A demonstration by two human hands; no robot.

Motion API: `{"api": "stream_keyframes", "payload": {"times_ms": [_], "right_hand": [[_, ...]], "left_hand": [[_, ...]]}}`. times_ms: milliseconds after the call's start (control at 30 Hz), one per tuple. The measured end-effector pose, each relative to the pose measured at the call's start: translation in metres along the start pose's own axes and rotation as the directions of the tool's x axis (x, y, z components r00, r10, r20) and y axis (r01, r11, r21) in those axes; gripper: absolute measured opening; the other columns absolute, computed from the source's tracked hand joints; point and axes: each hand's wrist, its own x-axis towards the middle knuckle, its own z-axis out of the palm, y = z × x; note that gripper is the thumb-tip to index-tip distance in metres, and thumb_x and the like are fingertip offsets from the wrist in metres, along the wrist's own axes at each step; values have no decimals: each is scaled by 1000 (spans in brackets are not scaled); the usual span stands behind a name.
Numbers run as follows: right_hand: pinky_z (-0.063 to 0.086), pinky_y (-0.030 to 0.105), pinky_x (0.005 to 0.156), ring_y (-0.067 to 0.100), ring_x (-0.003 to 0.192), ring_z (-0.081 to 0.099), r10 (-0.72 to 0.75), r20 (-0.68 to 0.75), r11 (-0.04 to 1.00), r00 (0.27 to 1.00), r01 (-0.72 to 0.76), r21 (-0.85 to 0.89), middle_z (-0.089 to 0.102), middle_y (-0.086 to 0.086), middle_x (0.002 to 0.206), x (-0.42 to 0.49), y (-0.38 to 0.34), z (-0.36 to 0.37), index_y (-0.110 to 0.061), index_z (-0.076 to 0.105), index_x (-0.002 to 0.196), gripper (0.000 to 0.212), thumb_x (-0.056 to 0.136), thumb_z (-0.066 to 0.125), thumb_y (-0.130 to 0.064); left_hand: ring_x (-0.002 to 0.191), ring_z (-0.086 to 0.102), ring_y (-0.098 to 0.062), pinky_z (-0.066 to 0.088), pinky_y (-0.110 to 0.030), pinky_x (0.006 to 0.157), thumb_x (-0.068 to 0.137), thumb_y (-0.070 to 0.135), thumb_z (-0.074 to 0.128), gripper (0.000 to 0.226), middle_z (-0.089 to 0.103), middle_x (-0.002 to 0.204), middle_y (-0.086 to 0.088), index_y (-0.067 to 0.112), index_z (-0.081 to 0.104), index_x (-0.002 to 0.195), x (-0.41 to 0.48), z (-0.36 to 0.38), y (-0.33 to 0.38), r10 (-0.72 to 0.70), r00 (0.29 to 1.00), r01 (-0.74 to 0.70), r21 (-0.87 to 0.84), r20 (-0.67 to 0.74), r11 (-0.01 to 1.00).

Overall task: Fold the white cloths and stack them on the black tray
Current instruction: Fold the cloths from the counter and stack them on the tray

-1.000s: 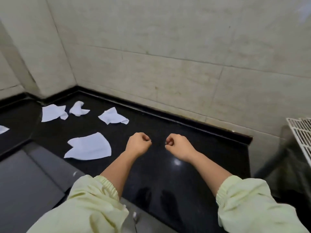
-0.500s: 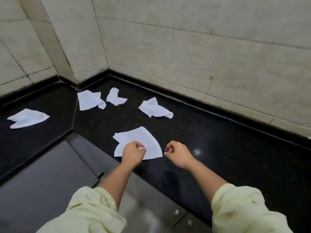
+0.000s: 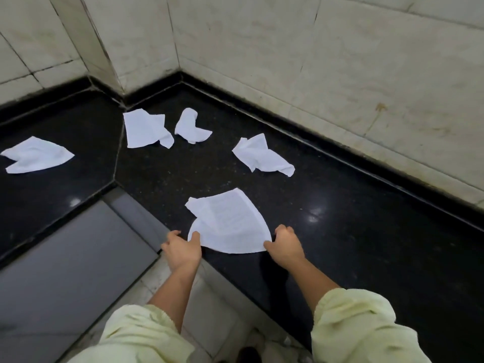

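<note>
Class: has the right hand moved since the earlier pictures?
Yes. Judged against the nearest white cloth, the right hand came leftward, from clear of it to pinching its near right corner.

There are no words, numbers or signs to read here. The nearest white cloth (image 3: 230, 224) has faint grey marks on it, but they are too blurry to tell if they are letters
</note>
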Motion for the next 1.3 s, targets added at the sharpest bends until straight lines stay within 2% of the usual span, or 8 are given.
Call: {"api": "stream_keyframes", "payload": {"times_ms": [133, 233, 333, 600, 767, 967, 1167, 1300], "right_hand": [[49, 37, 80, 31, 108, 57, 43, 1, 995, 999, -43, 95, 52, 13, 121, 10, -6, 11, -2, 47, 120, 43, 87, 63, -24], [40, 28, 61, 24, 79, 58, 57, 54, 972, 997, -68, 224, 57, 7, 85, 17, -11, 12, -6, 54, 85, 12, 82, 63, -14], [36, 26, 52, 17, 56, 46, 55, 104, 945, 993, -85, 315, 47, 3, 59, 24, -13, 3, -10, 46, 57, 23, 74, 61, -8], [52, 25, 56, 14, 62, 60, 22, 192, 760, 981, -141, 634, 62, 7, 73, 41, 0, -51, -5, 62, 77, 5, 81, 65, -4], [48, 19, 48, 15, 55, 70, -16, 149, 644, 989, -103, 758, 70, 3, 64, 42, 13, -96, -7, 62, 82, 11, 81, 69, 1], [49, 20, 52, 22, 67, 73, -7, 75, 501, 997, -61, 863, 75, 9, 89, 30, 24, -143, -15, 66, 101, 24, 84, 65, 1], [53, 20, 57, 19, 63, 72, 15, -3, 408, 1000, -3, 913, 74, 12, 80, 14, 45, -182, -4, 73, 91, 14, 85, 61, 1], [53, 24, 66, 21, 72, 73, 123, -96, 330, 988, 50, 943, 74, 12, 86, 9, 62, -202, -3, 72, 94, 15, 85, 61, 2]], "left_hand": [[108, 56, -34, 43, -35, 86, 90, 27, 60, 40, 61, 116, -15, 4, 52, 122, 5, 11, 6, -58, 998, 59, -54, 25, 997], [97, 61, -33, 48, -36, 82, 89, 24, 60, 26, 67, 104, -13, 4, 63, 105, 8, 19, 11, -65, 997, 68, -65, 38, 996], [88, 64, -33, 55, -42, 78, 87, 27, 61, 22, 68, 92, -9, 6, 66, 90, 11, 25, 18, -73, 995, 78, -77, 67, 994], [89, 58, -26, 40, -30, 72, 92, 32, 56, 24, 58, 84, -3, 10, 55, 84, 6, 35, 50, -29, 998, 34, -82, 51, 996], [85, 54, -21, 39, -28, 76, 91, 30, 61, 20, 56, 84, 1, 10, 58, 90, -7, 43, 86, 99, 994, -88, -188, 45, 978], [84, 63, -17, 46, -29, 75, 84, 30, 72, 26, 67, 85, -1, 5, 66, 80, -18, 53, 126, 220, 966, -164, -338, 136, 927], [54, 51, -14, 44, -26, 53, 87, 26, 71, 28, 60, 71, -12, -1, 66, 78, -26, 54, 170, 388, 832, -199, -439, 397, 876], [63, 58, -12, 53, -27, 68, 91, 16, 65, 11, 65, 80, -7, 7, 69, 96, -26, 65, 207, 341, 717, -93, -402, 608, 911]]}}
